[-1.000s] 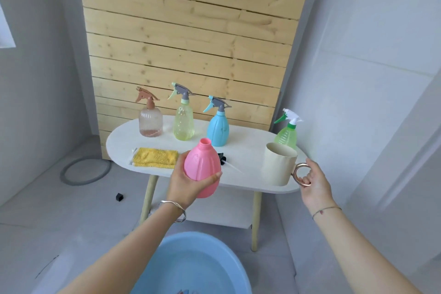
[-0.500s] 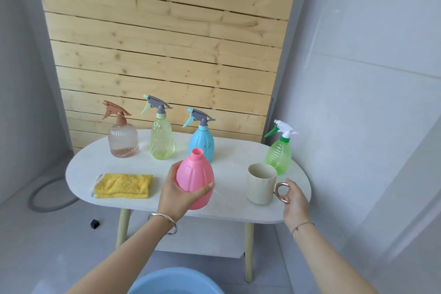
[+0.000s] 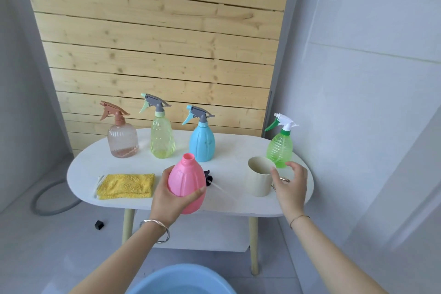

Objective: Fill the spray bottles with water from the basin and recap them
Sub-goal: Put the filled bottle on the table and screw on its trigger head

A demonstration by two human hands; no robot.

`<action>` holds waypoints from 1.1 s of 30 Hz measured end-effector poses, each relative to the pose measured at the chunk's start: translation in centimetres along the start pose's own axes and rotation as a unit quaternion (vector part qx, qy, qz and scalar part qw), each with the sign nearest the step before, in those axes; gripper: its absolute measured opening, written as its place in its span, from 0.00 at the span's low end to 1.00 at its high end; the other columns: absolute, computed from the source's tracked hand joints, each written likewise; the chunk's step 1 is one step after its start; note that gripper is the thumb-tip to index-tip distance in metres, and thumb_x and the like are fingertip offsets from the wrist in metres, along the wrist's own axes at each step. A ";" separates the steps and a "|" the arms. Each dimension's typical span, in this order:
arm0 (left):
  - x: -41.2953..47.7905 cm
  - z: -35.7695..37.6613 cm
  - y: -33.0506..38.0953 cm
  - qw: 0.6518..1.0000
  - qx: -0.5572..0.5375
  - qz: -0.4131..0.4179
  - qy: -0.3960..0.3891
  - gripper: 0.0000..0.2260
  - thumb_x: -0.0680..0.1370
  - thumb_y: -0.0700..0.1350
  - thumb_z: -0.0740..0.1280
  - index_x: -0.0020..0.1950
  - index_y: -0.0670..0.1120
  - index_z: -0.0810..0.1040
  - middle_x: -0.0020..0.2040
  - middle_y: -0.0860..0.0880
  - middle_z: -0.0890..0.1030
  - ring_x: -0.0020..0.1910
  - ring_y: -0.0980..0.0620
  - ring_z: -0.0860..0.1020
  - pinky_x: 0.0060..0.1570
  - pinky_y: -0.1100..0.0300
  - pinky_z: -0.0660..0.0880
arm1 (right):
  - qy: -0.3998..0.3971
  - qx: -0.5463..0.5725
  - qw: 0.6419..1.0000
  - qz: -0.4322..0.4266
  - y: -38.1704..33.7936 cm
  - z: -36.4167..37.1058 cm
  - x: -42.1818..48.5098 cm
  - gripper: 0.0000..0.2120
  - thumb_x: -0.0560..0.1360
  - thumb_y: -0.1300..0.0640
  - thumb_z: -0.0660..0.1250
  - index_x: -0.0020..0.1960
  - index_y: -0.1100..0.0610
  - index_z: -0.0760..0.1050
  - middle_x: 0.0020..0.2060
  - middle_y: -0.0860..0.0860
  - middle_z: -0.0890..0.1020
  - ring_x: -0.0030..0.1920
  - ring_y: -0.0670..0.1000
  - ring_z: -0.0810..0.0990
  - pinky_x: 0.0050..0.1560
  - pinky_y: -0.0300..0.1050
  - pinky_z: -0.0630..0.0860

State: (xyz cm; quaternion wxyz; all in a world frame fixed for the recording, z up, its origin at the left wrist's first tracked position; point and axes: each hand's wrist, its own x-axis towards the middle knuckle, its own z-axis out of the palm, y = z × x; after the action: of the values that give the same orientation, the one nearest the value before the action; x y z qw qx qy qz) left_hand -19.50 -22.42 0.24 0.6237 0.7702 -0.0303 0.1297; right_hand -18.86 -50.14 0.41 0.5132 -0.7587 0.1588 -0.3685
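My left hand (image 3: 168, 198) grips an uncapped pink spray bottle (image 3: 186, 182), upright over the front edge of the white oval table (image 3: 81, 174). Its dark spray head (image 3: 208, 178) with a thin tube lies on the table just behind it. A cream mug (image 3: 259, 176) stands on the table at the right; my right hand (image 3: 292, 182) hovers beside its handle, fingers spread, holding nothing. Along the back stand capped bottles: a brownish one (image 3: 123, 141), a yellow-green one (image 3: 162, 138), a blue one (image 3: 202, 142) and a green one (image 3: 279, 148). The blue basin (image 3: 181, 280) sits on the floor below.
A folded yellow cloth (image 3: 125, 185) lies on the table's left front. A wooden slat panel (image 3: 162, 43) rises behind the table, and a white wall is close on the right. A grey hose loop (image 3: 51, 200) and a small black piece (image 3: 99, 224) lie on the floor at the left.
My right hand set the mug on the table and let go of its handle. The view tilted up, so the basin slid lower in the frame. The pink bottle stays in my left hand.
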 end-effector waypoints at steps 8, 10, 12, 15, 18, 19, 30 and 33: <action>1.7 -3.0 -1.6 1.000 0.012 -0.012 0.022 0.42 0.51 0.67 0.75 0.62 0.55 0.70 0.54 0.55 0.77 0.51 0.54 0.76 0.42 0.64 0.73 | -0.342 -0.127 0.928 -0.076 -4.5 9.7 -2.8 0.17 0.73 0.50 0.70 0.59 0.56 0.76 0.54 0.48 0.79 0.56 0.46 0.75 0.57 0.38 0.69; 2.1 -3.3 -1.9 1.000 0.016 -0.013 0.017 0.41 0.51 0.67 0.75 0.62 0.56 0.70 0.54 0.55 0.78 0.51 0.55 0.77 0.43 0.63 0.74 | -0.382 -0.164 0.910 -0.012 -3.7 11.6 -3.0 0.20 0.73 0.47 0.70 0.61 0.57 0.76 0.57 0.49 0.79 0.59 0.49 0.75 0.59 0.41 0.70; 2.6 -3.8 -2.6 1.000 0.016 -0.007 0.018 0.41 0.52 0.66 0.76 0.62 0.56 0.70 0.54 0.55 0.78 0.52 0.54 0.77 0.45 0.60 0.75 | -0.381 -0.187 0.905 0.023 -2.8 13.5 -3.1 0.18 0.73 0.47 0.70 0.56 0.58 0.77 0.52 0.50 0.80 0.55 0.52 0.77 0.51 0.41 0.71; 3.3 -4.1 -3.4 1.000 0.006 -0.008 0.017 0.41 0.52 0.65 0.77 0.62 0.56 0.70 0.54 0.55 0.78 0.52 0.54 0.77 0.48 0.57 0.76 | -0.356 -0.217 0.909 0.022 -2.0 14.8 -3.3 0.11 0.72 0.50 0.71 0.44 0.59 0.79 0.37 0.50 0.78 0.44 0.55 0.78 0.38 0.42 0.66; 3.6 -4.0 -3.6 1.000 0.003 -0.002 0.018 0.40 0.52 0.65 0.77 0.61 0.56 0.71 0.53 0.56 0.78 0.52 0.56 0.77 0.47 0.59 0.76 | -0.335 -0.197 0.921 0.021 -1.7 14.8 -3.1 0.09 0.72 0.54 0.71 0.45 0.59 0.82 0.37 0.52 0.81 0.42 0.54 0.77 0.40 0.42 0.68; 3.7 -3.8 -3.6 1.000 0.001 0.003 0.014 0.40 0.52 0.65 0.77 0.61 0.56 0.71 0.53 0.57 0.78 0.51 0.57 0.77 0.45 0.62 0.75 | -0.318 -0.178 0.931 0.026 -1.8 14.6 -2.8 0.09 0.72 0.54 0.71 0.45 0.60 0.82 0.38 0.54 0.82 0.42 0.55 0.78 0.41 0.43 0.70; 4.1 0.2 -2.7 0.999 -0.017 0.011 -0.038 0.37 0.51 0.64 0.76 0.57 0.58 0.70 0.51 0.59 0.78 0.49 0.64 0.76 0.40 0.73 0.72 | -0.187 0.317 0.919 0.143 -13.2 10.2 2.4 0.04 0.74 0.60 0.70 0.48 0.59 0.78 0.36 0.48 0.82 0.47 0.51 0.82 0.56 0.41 0.76; 4.1 1.3 -3.0 0.998 -0.023 0.008 -0.050 0.36 0.52 0.63 0.78 0.56 0.58 0.70 0.52 0.58 0.78 0.50 0.62 0.77 0.42 0.72 0.73 | -0.197 0.357 0.904 0.128 -15.1 9.9 2.0 0.07 0.74 0.61 0.70 0.52 0.61 0.78 0.39 0.49 0.83 0.48 0.50 0.82 0.53 0.40 0.78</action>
State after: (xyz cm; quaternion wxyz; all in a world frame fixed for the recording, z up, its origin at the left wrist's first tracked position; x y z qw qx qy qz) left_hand -14.73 -22.53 -1.85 0.6382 0.7607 -0.0705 0.0956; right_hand -12.43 -38.45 12.77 0.8135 -0.5547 0.0075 -0.1744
